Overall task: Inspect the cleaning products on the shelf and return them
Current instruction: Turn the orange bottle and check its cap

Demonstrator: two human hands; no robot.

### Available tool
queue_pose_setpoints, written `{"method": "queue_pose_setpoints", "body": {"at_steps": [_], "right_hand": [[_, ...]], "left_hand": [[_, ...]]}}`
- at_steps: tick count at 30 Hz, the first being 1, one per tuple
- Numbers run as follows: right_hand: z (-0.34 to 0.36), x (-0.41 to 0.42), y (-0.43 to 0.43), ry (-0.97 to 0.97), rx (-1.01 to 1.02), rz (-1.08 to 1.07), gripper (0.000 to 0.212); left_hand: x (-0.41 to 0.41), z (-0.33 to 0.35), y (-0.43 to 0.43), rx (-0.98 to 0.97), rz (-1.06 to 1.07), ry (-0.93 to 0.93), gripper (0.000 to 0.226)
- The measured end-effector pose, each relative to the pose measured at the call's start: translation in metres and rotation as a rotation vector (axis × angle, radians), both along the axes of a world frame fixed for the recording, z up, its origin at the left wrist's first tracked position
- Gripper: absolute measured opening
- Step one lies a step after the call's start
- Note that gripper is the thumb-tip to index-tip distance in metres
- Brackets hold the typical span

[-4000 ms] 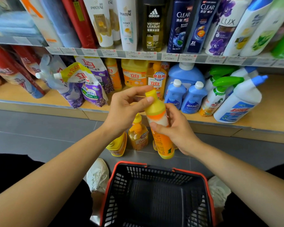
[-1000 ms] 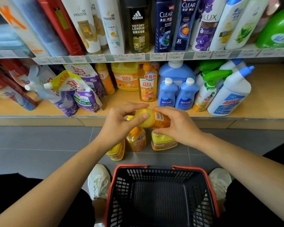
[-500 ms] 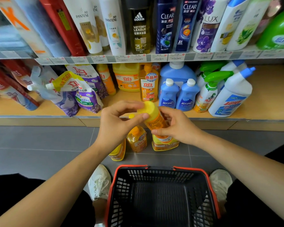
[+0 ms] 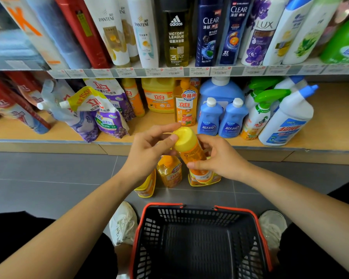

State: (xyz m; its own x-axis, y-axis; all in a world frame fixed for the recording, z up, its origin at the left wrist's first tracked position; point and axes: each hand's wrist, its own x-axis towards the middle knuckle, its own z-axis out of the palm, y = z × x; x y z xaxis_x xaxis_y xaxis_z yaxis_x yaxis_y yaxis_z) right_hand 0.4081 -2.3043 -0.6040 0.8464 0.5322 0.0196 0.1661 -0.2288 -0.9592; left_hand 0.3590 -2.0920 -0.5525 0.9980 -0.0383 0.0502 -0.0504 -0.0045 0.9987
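Between the shelf [image 4: 48, 137] and the basket [image 4: 197, 207], an orange bottle [image 4: 193, 155] is held in both hands, tilted so that its yellow cap [image 4: 182, 138] is turned up toward the camera. The left hand [image 4: 149, 152] is closed on the cap end, with the thumb pressed on the cap's rim and the fingers curled round its far side. The right hand [image 4: 220, 156] is wrapped round the bottle's body, pinching it between the thumb below and the fingers above. Under the hands, on the grey floor [image 4: 48, 178], three more orange bottles are seen: one lying tilted at the left [image 4: 146, 188], one upright in the middle [image 4: 170, 174], and one partly hidden behind the held bottle [image 4: 204, 179]. On the shelf behind, an upright orange soap bottle [image 4: 185, 105] is placed beside two small blue bottles [image 4: 210, 117], with purple refill pouches [image 4: 107, 115] leaning further left and white spray bottles [image 4: 286, 117] at the right. White shoes [image 4: 123, 222] are seen on either side of the basket, which is black with a red rim.
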Motion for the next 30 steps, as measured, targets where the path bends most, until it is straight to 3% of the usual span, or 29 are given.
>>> {"method": "queue_pose_setpoints", "body": {"at_steps": [6, 10, 16, 23, 26, 30], "right_hand": [[0.009, 0.000, 0.002, 0.039, 0.021, -0.034, 0.042], [0.021, 0.003, 0.006, 0.031, 0.036, -0.069, 0.035], [0.025, 0.009, 0.013, 0.080, 0.194, -0.154, 0.046], [0.031, 0.020, 0.025, 0.067, 0.209, -0.267, 0.095], [0.029, 0.023, 0.027, 0.073, 0.209, -0.299, 0.097], [0.019, 0.029, 0.034, 0.168, 0.207, -0.353, 0.084]], "left_hand": [[-0.002, -0.008, 0.008, -0.042, -0.011, 0.023, 0.037], [-0.004, -0.028, 0.013, 0.175, -0.050, 0.166, 0.026], [-0.024, -0.056, 0.010, 0.306, -0.301, 0.339, 0.045], [-0.037, -0.063, 0.028, 0.031, -0.210, 0.403, 0.046], [-0.044, -0.065, 0.041, -0.061, -0.031, 0.388, 0.049], [-0.046, -0.062, 0.055, -0.214, 0.167, 0.316, 0.051]]}}
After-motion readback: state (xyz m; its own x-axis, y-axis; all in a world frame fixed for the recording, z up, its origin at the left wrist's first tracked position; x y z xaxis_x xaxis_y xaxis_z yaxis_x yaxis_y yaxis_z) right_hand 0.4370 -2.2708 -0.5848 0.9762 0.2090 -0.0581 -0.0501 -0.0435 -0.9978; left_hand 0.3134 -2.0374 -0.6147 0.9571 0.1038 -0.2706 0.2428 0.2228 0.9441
